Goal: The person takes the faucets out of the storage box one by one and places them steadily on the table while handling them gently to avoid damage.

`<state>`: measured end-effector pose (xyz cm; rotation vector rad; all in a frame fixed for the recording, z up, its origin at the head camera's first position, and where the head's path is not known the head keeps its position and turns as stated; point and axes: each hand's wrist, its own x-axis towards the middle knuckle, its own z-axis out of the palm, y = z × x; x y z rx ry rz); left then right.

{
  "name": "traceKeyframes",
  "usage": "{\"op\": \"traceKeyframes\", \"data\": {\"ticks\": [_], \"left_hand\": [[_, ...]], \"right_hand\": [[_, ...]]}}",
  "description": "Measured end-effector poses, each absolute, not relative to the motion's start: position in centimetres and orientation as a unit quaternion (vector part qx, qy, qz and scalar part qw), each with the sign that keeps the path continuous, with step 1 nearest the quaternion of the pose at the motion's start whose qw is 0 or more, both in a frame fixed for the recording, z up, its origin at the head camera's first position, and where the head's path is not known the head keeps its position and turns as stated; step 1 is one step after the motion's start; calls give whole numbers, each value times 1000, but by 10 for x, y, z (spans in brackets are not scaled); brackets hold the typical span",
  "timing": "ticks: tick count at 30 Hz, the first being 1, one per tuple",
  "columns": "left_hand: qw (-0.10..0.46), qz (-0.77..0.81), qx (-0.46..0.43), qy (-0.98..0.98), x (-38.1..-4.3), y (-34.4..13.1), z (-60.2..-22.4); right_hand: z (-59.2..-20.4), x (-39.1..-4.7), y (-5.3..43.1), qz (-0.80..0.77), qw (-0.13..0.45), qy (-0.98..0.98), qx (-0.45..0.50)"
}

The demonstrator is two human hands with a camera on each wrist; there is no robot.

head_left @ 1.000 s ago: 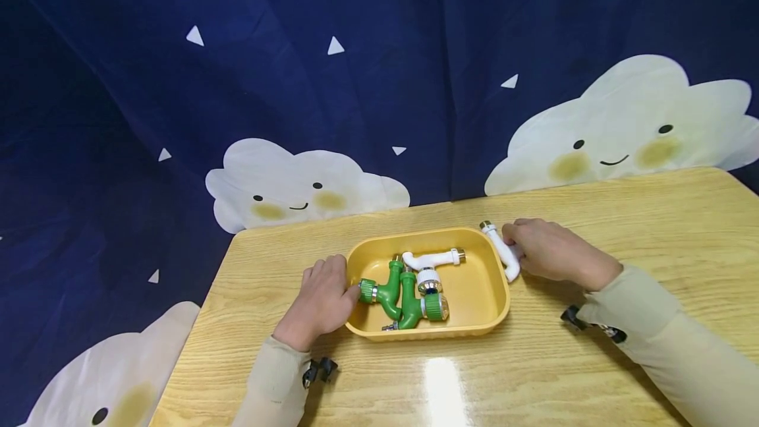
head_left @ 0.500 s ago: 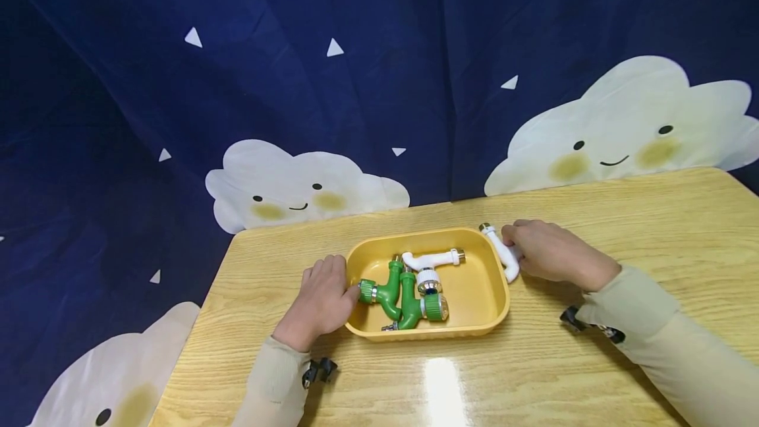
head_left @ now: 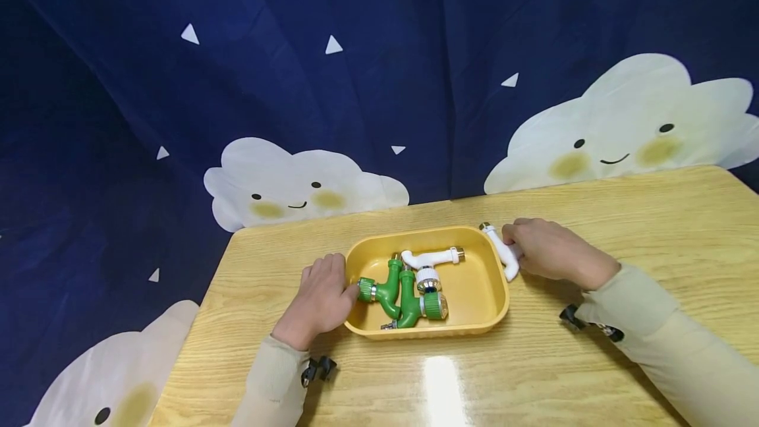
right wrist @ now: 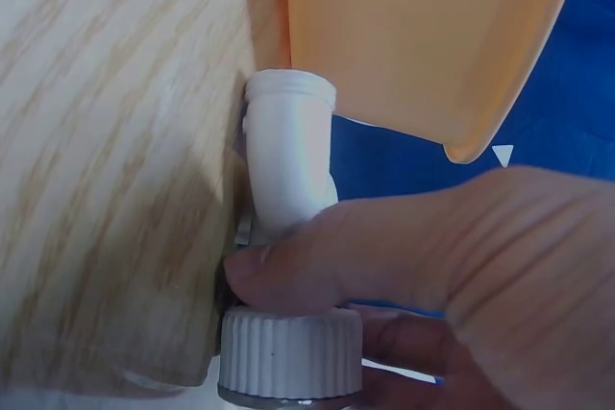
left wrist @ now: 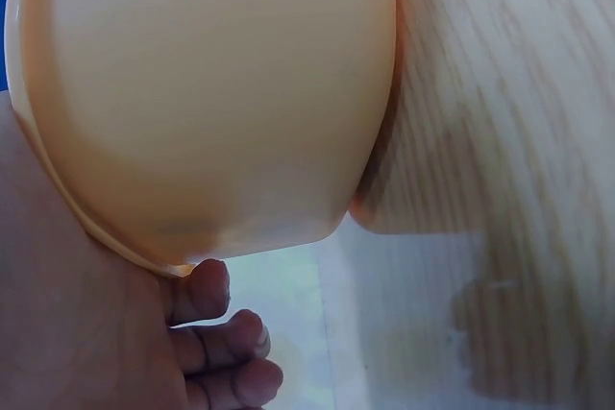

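Note:
A yellow plastic tray (head_left: 474, 329) sits on the table in the head view. My left hand (head_left: 323, 295) grips its left end, thumb over the rim and fingers outside; the left wrist view shows these fingers (left wrist: 240, 338) bent beside the tray wall. Just right of the tray, a white plastic faucet (head_left: 504, 254) lies on the table, its brass-threaded end pointing away. My right hand (head_left: 548, 252) holds it, with the thumb over its neck above the ribbed knob (right wrist: 291, 352) in the right wrist view.
Inside the tray lie a white faucet (head_left: 433, 259) and two green faucets, the left one (head_left: 388, 292) close to my left thumb and the other (head_left: 409, 302) beside it. A dark blue cloud-print curtain (head_left: 379, 84) hangs behind the wooden table (head_left: 640, 216).

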<state>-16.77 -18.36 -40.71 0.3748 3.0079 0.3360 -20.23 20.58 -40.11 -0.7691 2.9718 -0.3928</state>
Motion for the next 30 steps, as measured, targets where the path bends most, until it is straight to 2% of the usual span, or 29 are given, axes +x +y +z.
{"op": "traceKeyframes", "data": {"ticks": [11, 30], "left_hand": [[42, 114, 123, 985, -168, -184, -408], [46, 118, 122, 984, -167, -184, -408]], "right_hand": [[-399, -202, 204, -126, 39, 961, -242], [-398, -201, 206, -121, 30, 963, -239]]}}
